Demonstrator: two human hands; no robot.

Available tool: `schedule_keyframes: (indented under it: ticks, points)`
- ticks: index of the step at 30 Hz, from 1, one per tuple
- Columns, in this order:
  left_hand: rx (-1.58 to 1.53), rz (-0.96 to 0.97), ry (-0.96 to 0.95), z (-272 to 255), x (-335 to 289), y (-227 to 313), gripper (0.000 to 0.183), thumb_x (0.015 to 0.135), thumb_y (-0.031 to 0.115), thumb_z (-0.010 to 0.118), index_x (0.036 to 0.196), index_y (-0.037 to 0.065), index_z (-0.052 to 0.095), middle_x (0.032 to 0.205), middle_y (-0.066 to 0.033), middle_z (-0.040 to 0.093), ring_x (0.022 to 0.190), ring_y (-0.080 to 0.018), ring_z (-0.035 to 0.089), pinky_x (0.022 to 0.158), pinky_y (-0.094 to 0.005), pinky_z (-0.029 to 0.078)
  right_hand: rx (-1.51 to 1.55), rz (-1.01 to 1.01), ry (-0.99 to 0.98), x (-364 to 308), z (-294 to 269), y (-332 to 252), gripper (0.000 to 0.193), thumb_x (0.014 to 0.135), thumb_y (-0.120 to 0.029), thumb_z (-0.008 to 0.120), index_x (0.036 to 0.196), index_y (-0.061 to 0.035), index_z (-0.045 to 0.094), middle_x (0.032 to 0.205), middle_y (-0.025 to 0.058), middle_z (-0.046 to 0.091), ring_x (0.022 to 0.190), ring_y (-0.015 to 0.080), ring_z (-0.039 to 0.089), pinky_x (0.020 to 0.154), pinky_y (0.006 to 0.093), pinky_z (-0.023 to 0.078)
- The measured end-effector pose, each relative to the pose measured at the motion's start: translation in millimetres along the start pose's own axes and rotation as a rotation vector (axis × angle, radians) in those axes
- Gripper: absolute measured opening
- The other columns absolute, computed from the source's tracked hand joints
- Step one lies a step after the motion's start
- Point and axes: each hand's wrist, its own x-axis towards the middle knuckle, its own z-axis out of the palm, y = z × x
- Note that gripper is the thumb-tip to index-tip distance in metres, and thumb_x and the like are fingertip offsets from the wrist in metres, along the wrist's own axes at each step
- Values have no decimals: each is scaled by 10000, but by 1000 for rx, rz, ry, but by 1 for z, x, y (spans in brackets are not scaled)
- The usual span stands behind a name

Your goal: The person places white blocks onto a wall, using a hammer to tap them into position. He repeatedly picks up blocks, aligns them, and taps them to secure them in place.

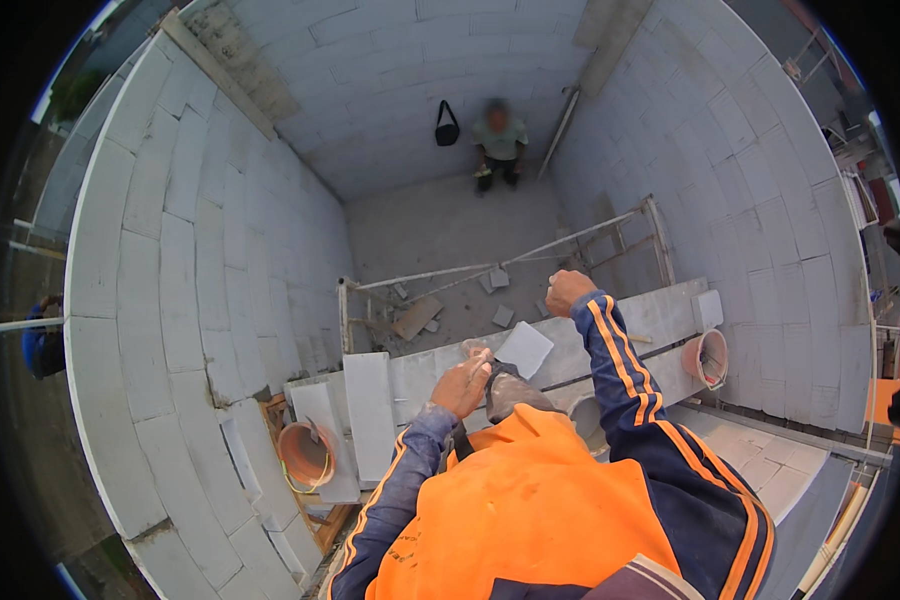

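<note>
My left hand (460, 388) is in front of my body above my bent leg, its fingers drawn together; what it holds, if anything, is too small to make out. A cut piece of white block (526, 348) lies on the plank platform (440, 378) just beyond it. Stretched farther forward, my right hand (570, 291) is closed like a fist over the far edge of the platform, and anything inside it is hidden. Near my right thigh a grey bucket (588, 420) is partly covered by my body.
An orange bucket (307, 455) stands at left beside a long white block (369, 415); another orange bucket (706, 360) sits at right. Metal scaffold rails (500, 266) cross ahead. Far below, a person (500, 140) is by the back wall near a black bag (447, 128). Block walls enclose both sides.
</note>
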Motion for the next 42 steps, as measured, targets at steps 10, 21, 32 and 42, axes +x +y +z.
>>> schedule_keyframes:
  ticks: [10,21,32,42]
  points:
    - [-219,308,-1003,95,25,69,494,980,352,530,1318,5,625,1305,-159,660,1171,-263,617,1036,-342,441,264,-647,990,-278,-223,-60,335,1001,-47,468,1273,48,639,1305,241,639,1287,352,578,1117,399,412]
    - [-406,-151,-808,65,17,3,555,1006,396,559,1370,-22,577,1414,-132,589,1343,-236,500,1142,-329,344,-150,-370,1114,-141,-226,-22,779,790,-120,766,1493,-97,430,1516,211,429,1438,371,367,1201,539,264]
    - [-1032,-656,540,27,-79,-64,774,921,398,701,1502,-7,387,1466,-153,510,1302,-270,539,1063,-386,425,394,-853,-163,63,134,-98,499,706,-322,800,1081,-56,606,870,213,693,862,416,684,754,482,541]
    - [-1050,-210,1708,26,-246,-38,778,790,300,812,1382,18,393,1289,-168,563,1183,-291,574,1055,-471,480,512,-1424,-1295,-56,158,-236,794,931,-551,617,1559,-136,362,1566,183,387,1454,355,339,1199,460,260]
